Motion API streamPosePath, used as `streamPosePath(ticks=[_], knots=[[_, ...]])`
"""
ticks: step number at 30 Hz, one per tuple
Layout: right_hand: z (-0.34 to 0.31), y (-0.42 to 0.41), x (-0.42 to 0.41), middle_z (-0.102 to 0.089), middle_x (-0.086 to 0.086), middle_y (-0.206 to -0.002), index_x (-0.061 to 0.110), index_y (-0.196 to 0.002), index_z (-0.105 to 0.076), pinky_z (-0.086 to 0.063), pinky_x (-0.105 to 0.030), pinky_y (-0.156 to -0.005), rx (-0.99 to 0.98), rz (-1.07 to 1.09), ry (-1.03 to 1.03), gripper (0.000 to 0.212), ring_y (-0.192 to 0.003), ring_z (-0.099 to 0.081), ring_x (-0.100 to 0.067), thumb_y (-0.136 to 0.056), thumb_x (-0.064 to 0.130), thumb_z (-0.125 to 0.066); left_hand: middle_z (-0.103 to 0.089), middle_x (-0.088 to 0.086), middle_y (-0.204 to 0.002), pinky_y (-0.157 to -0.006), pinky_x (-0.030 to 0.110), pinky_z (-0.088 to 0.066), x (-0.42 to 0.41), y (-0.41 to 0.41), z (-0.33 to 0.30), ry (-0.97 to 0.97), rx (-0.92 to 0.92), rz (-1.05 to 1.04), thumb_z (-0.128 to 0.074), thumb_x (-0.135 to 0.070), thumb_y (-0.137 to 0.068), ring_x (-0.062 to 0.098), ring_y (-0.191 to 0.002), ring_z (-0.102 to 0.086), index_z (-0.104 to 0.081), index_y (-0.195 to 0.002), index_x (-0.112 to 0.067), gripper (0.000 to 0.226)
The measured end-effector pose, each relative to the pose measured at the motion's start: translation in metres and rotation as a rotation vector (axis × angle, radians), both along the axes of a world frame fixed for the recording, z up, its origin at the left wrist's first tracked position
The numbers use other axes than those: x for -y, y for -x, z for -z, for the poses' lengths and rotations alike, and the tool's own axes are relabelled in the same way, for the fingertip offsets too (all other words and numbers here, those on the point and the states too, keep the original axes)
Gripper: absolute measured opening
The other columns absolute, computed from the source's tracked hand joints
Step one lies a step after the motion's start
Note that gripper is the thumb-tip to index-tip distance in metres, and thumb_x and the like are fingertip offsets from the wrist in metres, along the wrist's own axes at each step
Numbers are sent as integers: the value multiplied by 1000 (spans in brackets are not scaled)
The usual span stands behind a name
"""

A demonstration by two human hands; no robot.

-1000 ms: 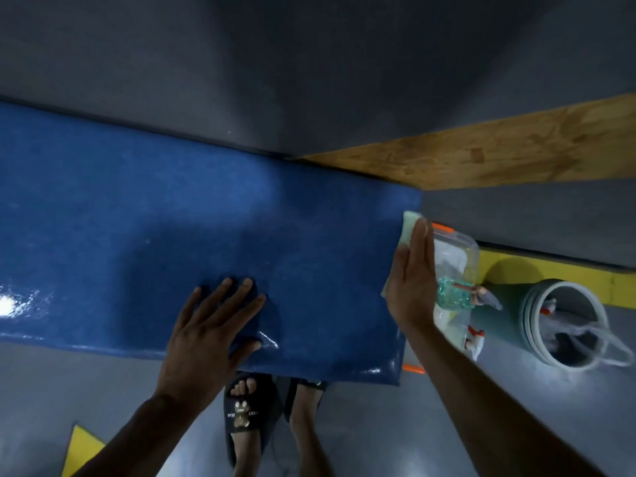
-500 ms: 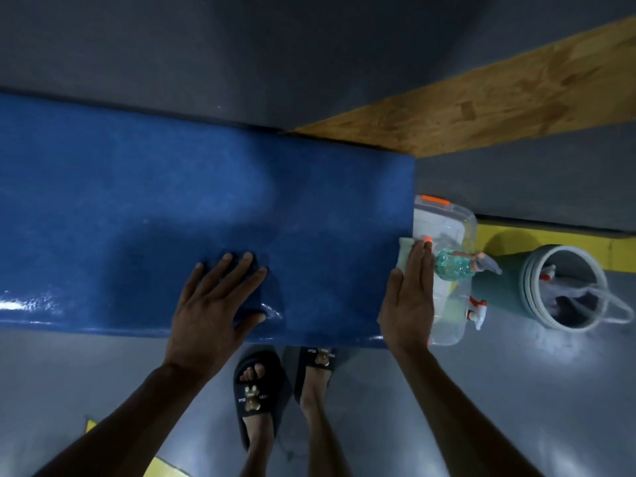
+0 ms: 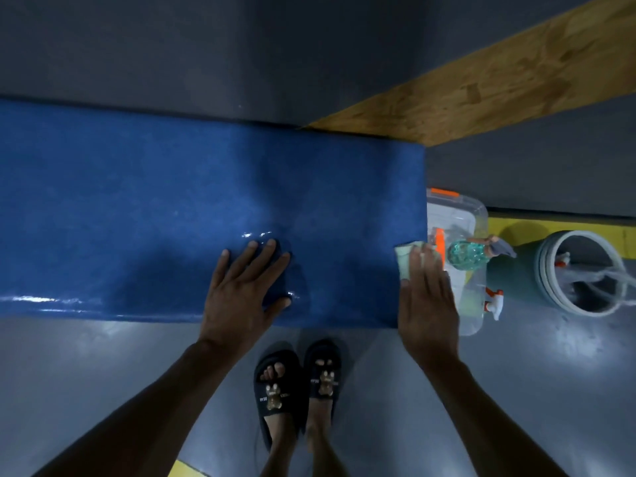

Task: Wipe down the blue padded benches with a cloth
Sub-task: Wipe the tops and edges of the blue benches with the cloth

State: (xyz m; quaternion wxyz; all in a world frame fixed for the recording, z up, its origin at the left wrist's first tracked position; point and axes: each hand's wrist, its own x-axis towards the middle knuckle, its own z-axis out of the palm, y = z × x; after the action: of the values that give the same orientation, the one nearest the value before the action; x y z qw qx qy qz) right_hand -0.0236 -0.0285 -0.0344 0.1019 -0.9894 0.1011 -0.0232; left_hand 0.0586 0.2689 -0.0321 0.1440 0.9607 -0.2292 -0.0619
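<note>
Slid down the right end of the bench since a second ago: right hand and pale green cloth, from beside the far corner to just above the near one. Unchanged meanwhile: left hand, flat on the padding near the front edge.

Blue padded bench across the left and centre of the frame, ending right of centre, glossy with wet highlights along the front edge and around the left fingertips. Grey floor along the bottom, darker grey surface across the top. Wooden plank slanting from the bench's far right corner to the upper right. Yellow strip at right, beside a dark green bucket with white rim and tubing inside.

Clear plastic bin with orange latches just off the bench's right end, holding a teal-tinted spray bottle and a white and orange sprayer head.

Left hand spread, fingers straight, palm pressed on the blue surface, gripping nothing. Right hand likewise straight-fingered, flat against the bench's end edge, cloth pinned beneath the fingers with only its upper left corner showing.

Black slides with small gold bear charms at bottom centre, toes toward the bench.
</note>
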Motion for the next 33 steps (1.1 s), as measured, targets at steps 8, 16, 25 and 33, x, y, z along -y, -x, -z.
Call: streamPosePath(ticks=[8,16,25,33], knots=[[3,-25,-118,-25,-18,-157,1,-148,-33,-20,-50,-118,28,153,-86,52,-148,-12,-37,-99,19,-41,-37,-7,-157,-118,52,-22,0,1,4,-19,24,-2,-58,-54,-82,22,-145,-35,-47,-146,-30,69],[-5,-15,-46,-29,-12,-157,9,-147,-40,-32,-50,-112,-19,-233,-4,52,-145,-25,-32,-96,17,-46,-37,0,-158,-118,53,-22,-3,-2,-13,-152,38,108,-50,-55,-88,25,-145,-35,-42,-149,-25,68],[-3,-12,-45,-22,-16,-158,2,-149,-30,-20,-48,-118,19,258,-124,52,-148,-14,-33,-101,20,-31,-33,0,-160,-119,51,-21,-39,3,-29,-179,47,14,-43,-39,-99,23,-148,-30,-37,-152,-24,55],[-10,-34,-176,-15,-19,-160,5,-152,-24,-15,-49,-120,-90,70,-106,57,-149,-2,-35,-101,26,-36,-25,3,-163,-119,54,-22,-72,15,-21,-189,-31,-14,-39,-35,-101,25,-151,-21,-33,-154,-20,55]])
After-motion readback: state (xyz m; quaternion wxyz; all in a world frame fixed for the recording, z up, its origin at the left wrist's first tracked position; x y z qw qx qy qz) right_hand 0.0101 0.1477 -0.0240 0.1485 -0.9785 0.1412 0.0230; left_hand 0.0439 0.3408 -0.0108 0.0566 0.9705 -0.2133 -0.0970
